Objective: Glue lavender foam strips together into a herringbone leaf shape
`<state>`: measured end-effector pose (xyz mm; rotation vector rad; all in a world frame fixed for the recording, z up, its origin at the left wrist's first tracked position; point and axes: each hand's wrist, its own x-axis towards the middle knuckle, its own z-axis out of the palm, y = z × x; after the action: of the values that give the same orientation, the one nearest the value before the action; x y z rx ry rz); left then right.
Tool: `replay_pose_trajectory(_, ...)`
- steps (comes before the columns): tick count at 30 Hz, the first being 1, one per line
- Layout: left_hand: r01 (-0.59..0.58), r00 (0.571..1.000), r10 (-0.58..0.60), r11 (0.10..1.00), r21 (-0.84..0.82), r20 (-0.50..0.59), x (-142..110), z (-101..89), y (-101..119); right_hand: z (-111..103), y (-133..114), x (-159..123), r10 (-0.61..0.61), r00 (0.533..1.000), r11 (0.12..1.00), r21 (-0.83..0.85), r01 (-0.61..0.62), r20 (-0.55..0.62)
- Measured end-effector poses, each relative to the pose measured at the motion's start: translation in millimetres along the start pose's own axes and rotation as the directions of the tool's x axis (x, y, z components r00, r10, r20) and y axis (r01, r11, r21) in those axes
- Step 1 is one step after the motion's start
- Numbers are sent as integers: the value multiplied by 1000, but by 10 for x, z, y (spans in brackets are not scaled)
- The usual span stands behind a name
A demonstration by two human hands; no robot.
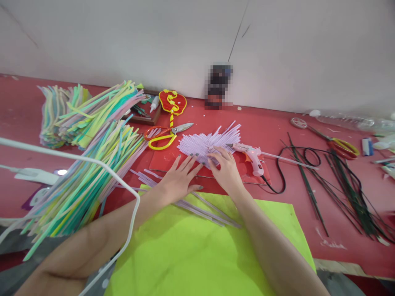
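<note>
Lavender pipe cleaners (197, 144) lie in slanting rows, forming a leaf-like or wing-like shape on a red board (163, 158). My left hand (179, 179) rests at its lower left edge, fingers spread, fingertips touching it. My right hand (226, 168) is at its lower middle, thumb and forefinger bent together in a pinch; what is between them is too small to make out. Just right of that hand, a pink glue gun (251, 156) lies on the board with its nozzle over the lavender rows. Loose lavender pipe cleaners (203, 211) lie below my left hand.
Bundles of coloured pipe cleaners (89, 176) fill the left. Scissors (168, 133) lie behind the board near a red and yellow ornament (173, 102). More scissors (339, 146), dark green stems (352, 197) and a black cord (280, 174) are rightward. A white cable (101, 162) crosses my left arm.
</note>
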<state>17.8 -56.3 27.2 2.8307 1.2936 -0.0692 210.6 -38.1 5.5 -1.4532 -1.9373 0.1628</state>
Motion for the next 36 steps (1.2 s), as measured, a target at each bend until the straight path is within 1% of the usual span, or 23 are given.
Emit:
replay_pose_trajectory(7,33,999,-33,999,-4,8,-13,11,17,6,-12,-25,-9,1000,1000,-23,9,6)
replay_pose_trajectory(13,41,999,-41,999,3,-2,-17,-1,11,1,-6,-18,-12,1000,1000,-15,12,0)
replay_pose_trajectory(17,40,999,-40,999,8,13,-55,28,19,8,0,-14,-11,1000,1000,-16,11,2)
replay_pose_trajectory(23,75,997,-75,997,-3,-28,-96,97,24,14,3,-13,-1,1000,1000,-1,1,-1)
replay_pose_trajectory(31,96,995,-96,995,-18,8,-61,21,24,12,-1,-15,-4,1000,1000,-3,4,2)
replay_pose_trajectory(36,81,997,-81,996,-20,10,-58,11,24,15,0,-16,-3,1000,1000,2,3,-1)
